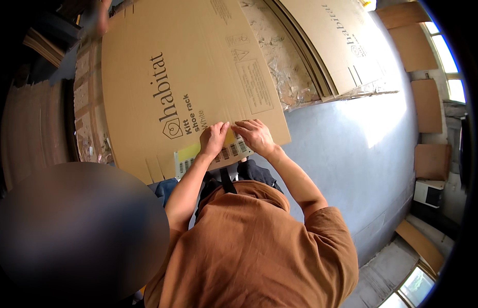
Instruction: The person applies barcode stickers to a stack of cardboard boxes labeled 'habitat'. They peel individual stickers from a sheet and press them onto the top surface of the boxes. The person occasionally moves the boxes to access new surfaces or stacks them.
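Note:
A large printed cardboard sheet (136, 92) lies flat in front of me, its near edge close to my waist. Over that edge is a sheet of barcode labels (186, 158), yellowish-green in part and pale elsewhere. My left hand (213, 140) has its fingers closed in a pinch at the label sheet's upper part. Beside it, my right hand (255, 136) is also closed, thumb and fingers bent together on the sheet's upper right part. The two hands' fingertips nearly meet. Exactly what lies between the fingers is partly hidden.
A stack of printed cardboard (326, 46) lies at the far right on wrapped material. Another person's hand (103, 18) is at the far left corner of the sheet. A person's blurred head (80, 231) is close at my left. Grey floor (341, 154) stretches to the right.

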Tool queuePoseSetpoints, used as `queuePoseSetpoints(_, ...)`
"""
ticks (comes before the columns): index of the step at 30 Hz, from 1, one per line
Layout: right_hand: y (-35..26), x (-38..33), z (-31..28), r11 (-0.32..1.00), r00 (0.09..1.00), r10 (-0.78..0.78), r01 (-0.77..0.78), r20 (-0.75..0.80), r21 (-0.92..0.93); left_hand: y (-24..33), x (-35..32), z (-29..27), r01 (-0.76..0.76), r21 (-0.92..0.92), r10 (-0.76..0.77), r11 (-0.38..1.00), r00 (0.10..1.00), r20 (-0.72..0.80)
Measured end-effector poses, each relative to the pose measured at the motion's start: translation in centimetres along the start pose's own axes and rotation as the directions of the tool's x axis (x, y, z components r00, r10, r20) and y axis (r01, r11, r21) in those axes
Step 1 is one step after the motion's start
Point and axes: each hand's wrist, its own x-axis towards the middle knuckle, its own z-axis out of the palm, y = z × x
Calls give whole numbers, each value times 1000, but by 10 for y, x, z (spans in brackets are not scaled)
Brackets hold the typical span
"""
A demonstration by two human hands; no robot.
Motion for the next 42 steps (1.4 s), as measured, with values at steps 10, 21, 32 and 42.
queuePoseSetpoints(10, 13, 13, 0, 964, 998, 51, -58, 36, 258, -16, 2, 10, -2, 120, 3, 993, 1000, -9)
queuePoseSetpoints(21, 130, 140, 27, 993, 837, 52, -102, 544, 63, -42, 16, 53, -261, 268, 258, 928, 965, 44)
queuePoseSetpoints(32, 122, 169, 44, 994, 712, 112, -73, 693, -85, -21, 56, 58, -47, 377, -26, 925, 982, 187)
queuePoseSetpoints(42, 124, 162, 48, 996, 764, 87, -43, 639, -84, -21, 66, 70, -4, 462, -96, 887, 976, 193)
